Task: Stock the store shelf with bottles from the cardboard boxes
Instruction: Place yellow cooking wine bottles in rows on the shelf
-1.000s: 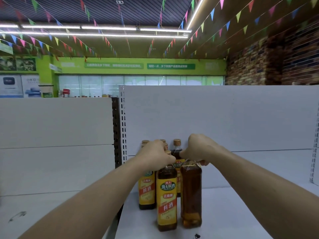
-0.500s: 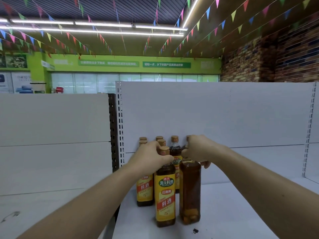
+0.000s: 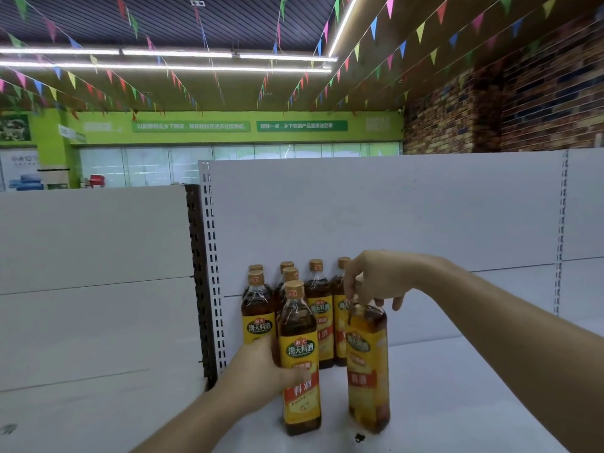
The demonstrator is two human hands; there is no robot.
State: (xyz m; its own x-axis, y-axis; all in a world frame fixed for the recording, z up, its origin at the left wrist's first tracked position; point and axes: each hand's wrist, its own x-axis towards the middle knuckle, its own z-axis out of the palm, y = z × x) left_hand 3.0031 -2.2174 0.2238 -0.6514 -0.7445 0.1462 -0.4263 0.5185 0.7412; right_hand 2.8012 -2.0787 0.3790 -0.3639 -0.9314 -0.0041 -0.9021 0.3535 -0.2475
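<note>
The front bottle (image 3: 299,361) stood upright on the white shelf (image 3: 457,403), a clear bottle filled to the shoulder with dark amber liquid, with a gold cap and a yellow and red label. The left hand (image 3: 258,371) gripped its lower body, the fingers wrapped across the label. Just to its right stood a second bottle (image 3: 367,371) of the same kind, its liquid looking a lighter gold, its base on the shelf. The right hand (image 3: 369,282) grasped it from above, fingers curled down round the neck and hiding the cap, the little finger held out to the side.

Behind these two, a cluster of sealed bottles (image 3: 316,299) of the same kind stood upright and close together against the white back panel (image 3: 392,217), each holding the same amber liquid; how many there were I could not tell, since some hid others. The cluster sat at the left end of the shelf, beside the slotted upright (image 3: 209,256). A small dark speck (image 3: 359,438) lay on the shelf in front of the second bottle. To the left was a neighbouring shelf (image 3: 81,403). Overhead hung strings of coloured bunting (image 3: 434,55), and a brick wall (image 3: 523,109) rose on the right.
</note>
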